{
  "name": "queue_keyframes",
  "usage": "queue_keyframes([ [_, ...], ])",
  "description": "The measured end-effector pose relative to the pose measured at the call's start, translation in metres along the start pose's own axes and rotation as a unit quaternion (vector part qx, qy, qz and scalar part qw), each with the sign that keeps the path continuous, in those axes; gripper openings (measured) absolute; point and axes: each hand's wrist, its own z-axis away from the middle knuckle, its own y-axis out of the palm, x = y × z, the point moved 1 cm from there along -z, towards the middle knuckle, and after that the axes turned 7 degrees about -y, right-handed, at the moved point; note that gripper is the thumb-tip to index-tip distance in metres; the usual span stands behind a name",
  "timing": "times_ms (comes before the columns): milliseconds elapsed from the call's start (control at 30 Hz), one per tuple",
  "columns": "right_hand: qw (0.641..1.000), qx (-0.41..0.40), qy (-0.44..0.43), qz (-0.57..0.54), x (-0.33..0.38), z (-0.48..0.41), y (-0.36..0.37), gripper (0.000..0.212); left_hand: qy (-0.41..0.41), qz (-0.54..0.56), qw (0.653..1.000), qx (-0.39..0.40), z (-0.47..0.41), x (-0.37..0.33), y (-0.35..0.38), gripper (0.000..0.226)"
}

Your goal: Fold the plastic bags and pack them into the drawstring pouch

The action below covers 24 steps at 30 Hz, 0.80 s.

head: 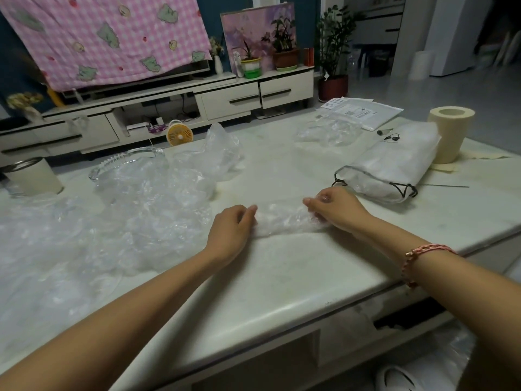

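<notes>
Drawstring pouch point(394, 162): lying on its side at 2 o'clock from the hands, just beyond the right hand, its corded mouth gaping toward 7 o'clock.
Pouch contents: pale crumpled plastic is showing through the translucent wall and filling most of it; how many pieces, I cannot tell.
Plastic bag point(284, 221): lying as a narrow crumpled band on the tabletop, stretching from 9 to 3 o'clock between the two hands.
Left hand point(234, 230): its fingers are curling and pinching the bag's 9 o'clock end.
Right hand point(335, 210): its fingers are closing round the bag's 3 o'clock end; a red woven bracelet point(417, 261) is sitting on the wrist.
Loose bag heap point(127, 218): sprawling over the 9 o'clock half of the tabletop.
Glass dish point(124, 163): sitting at 10 o'clock, touching the heap.
Tin can point(33, 177): standing upright at the far 9 o'clock edge.
Cream roll point(451, 134): standing on end at 2 o'clock, just behind the pouch.
Tabletop point(282, 277): pale, glossy and showing smudges.
Room: a white low cabinet point(231, 100) is running along 12 o'clock, carrying potted plants point(284, 52), with a pink checked cloth point(107, 38) hanging above it.
</notes>
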Motion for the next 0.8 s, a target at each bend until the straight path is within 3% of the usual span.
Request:
queue_keyframes([
  [100,0.993,-0.015,0.008,0.116,0.0,-0.003,0.005,0.038,-0.038,-0.092,0.995,-0.021,-0.006,-0.003,0.01,0.046],
  [233,0.962,-0.022,-0.017,0.273,0.0,-0.003,0.017,0.034,-0.047,-0.205,0.976,-0.055,-0.01,-0.003,0.019,0.028],
  [533,0.923,-0.073,-0.032,0.375,-0.02,-0.003,0.001,0.029,-0.05,-0.378,0.922,-0.065,-0.014,-0.005,0.025,0.042],
  [600,0.908,-0.061,-0.037,0.412,-0.023,0.0,-0.004,0.027,-0.041,-0.348,0.935,-0.051,-0.016,-0.006,0.021,0.039],
  [667,0.906,-0.039,-0.054,0.418,-0.026,0.001,-0.01,0.03,-0.028,-0.219,0.974,-0.044,-0.018,-0.006,0.016,0.029],
  [733,0.939,-0.028,-0.063,0.337,-0.024,0.001,-0.018,0.03,-0.035,-0.054,0.998,-0.016,-0.02,-0.007,0.009,0.029],
  [800,0.978,-0.028,-0.062,0.198,-0.014,0.002,-0.027,0.025,-0.043,0.083,0.995,0.035,-0.021,-0.012,0.001,0.032],
])
